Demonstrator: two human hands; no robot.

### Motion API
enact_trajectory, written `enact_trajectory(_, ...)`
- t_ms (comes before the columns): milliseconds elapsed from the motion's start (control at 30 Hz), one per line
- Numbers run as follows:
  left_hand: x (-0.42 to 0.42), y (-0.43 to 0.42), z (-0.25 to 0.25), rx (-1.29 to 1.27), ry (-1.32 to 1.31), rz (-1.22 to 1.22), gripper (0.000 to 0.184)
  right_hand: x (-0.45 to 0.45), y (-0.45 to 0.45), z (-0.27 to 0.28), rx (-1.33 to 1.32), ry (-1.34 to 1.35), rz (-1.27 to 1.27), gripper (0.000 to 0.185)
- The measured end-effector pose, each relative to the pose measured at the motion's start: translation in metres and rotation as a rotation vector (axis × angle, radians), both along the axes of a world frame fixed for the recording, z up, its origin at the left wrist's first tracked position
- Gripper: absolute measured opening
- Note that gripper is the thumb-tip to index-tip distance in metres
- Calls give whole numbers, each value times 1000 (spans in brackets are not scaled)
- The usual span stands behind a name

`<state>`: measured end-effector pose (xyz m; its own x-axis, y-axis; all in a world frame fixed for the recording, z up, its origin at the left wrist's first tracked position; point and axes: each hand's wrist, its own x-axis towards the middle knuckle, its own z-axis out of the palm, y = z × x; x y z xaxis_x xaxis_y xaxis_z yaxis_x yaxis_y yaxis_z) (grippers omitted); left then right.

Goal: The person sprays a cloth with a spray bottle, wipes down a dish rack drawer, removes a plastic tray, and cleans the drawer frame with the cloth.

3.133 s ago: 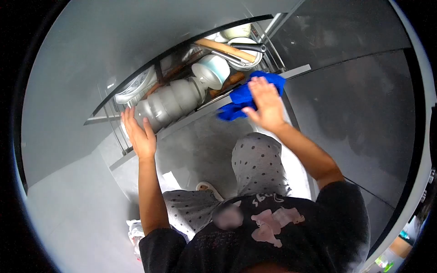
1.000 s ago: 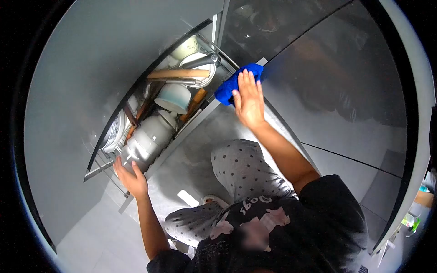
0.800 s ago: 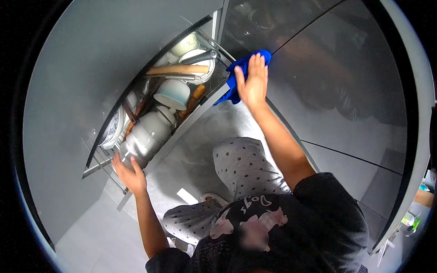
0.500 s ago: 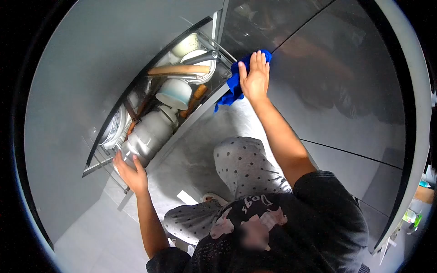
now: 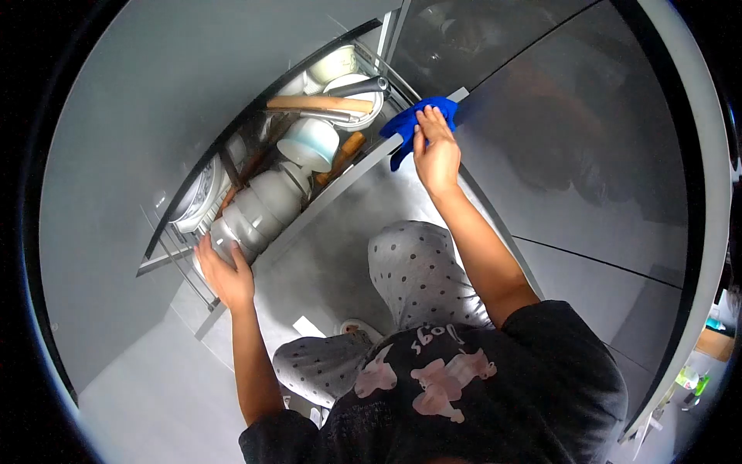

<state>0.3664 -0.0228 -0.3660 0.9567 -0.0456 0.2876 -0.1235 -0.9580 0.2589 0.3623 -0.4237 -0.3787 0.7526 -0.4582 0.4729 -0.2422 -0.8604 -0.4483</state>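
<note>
My right hand (image 5: 437,158) presses a blue cloth (image 5: 413,124) onto the top edge of the pulled-out drawer's front (image 5: 340,185), near its right end. The fingers lie over the cloth, which hangs down on the near side. At the drawer's left end is my left hand (image 5: 226,272), thumb apart from the fingers, against the near end of a whitish, translucent ribbed container (image 5: 267,205). Whether it presses on that container or only on the drawer edge, I cannot tell. Beyond lies a pale blue-white bowl (image 5: 309,143), tipped on its side.
Inside the drawer are also a wooden rolling pin (image 5: 317,104), a black handle (image 5: 363,87), a cream bowl (image 5: 334,64), an orange-brown handle (image 5: 344,155) and white plates (image 5: 199,197). Dark glossy cabinet fronts (image 5: 572,139) stand to the right. My knees (image 5: 417,271) are close below the drawer.
My right hand and the blue cloth have shifted along the drawer's edge, and more of the edge shows to their right. My left hand stays at the left end. The view has shifted slightly.
</note>
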Motion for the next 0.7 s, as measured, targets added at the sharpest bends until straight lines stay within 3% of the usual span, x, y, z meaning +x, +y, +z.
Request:
enact_trajectory(133,2,0,2,-3,3,2,50,1,-22,3,16,-111,147,15)
enact_trajectory(200,0,-1,1,-8,5,4,50,5,-32,23,384,58,9,16)
enact_trajectory(267,1,-1,2,-26,7,-7,49,17,-49,2,582,-212,40,17)
enact_trajectory(333,1,-2,2,-35,17,10,49,9,-45,-7,640,-198,74,18)
enact_trajectory(467,2,-2,3,-50,18,16,49,-20,16,1,85,-68,490,14)
enact_trajectory(500,2,-2,3,-62,7,-3,49,-22,23,-4,97,-55,570,20)
enact_trajectory(600,2,0,3,-63,20,13,49,-14,-25,-12,128,-9,524,17)
enact_trajectory(667,3,-2,4,-54,11,13,49,-6,-47,-4,-233,-83,405,20)
enact_trajectory(700,3,-2,5,-49,7,3,49,-10,-35,-11,-151,-114,413,18)
